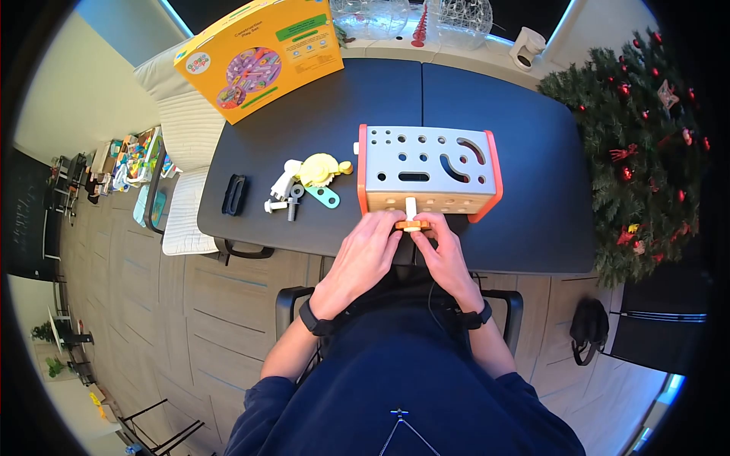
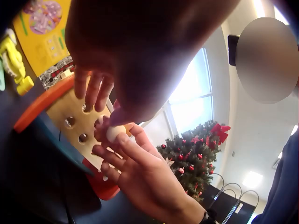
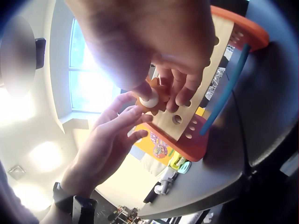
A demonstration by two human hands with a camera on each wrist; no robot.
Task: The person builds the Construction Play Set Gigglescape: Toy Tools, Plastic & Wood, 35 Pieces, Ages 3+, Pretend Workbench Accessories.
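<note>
"Both gripping?"

"Yep. L hand (image 1: 359, 257) & R hand (image 1: 447, 264) pinch orange gear (image 1: 419, 225) on white bolt (image 1: 411, 207), ctr frame."

"Nearby?"

"Gray-top toy box (image 1: 426, 162) just above, red ends. Yellow pcs (image 1: 319, 170) left of it; yellow carton (image 1: 300, 53) upper-left frame."

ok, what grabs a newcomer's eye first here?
Probably the bright yellow box, far left on the table, then the decorated tree at right. Between them, the left hand and right hand hold an orange gear on a white bolt, before the red-ended toy.
</note>
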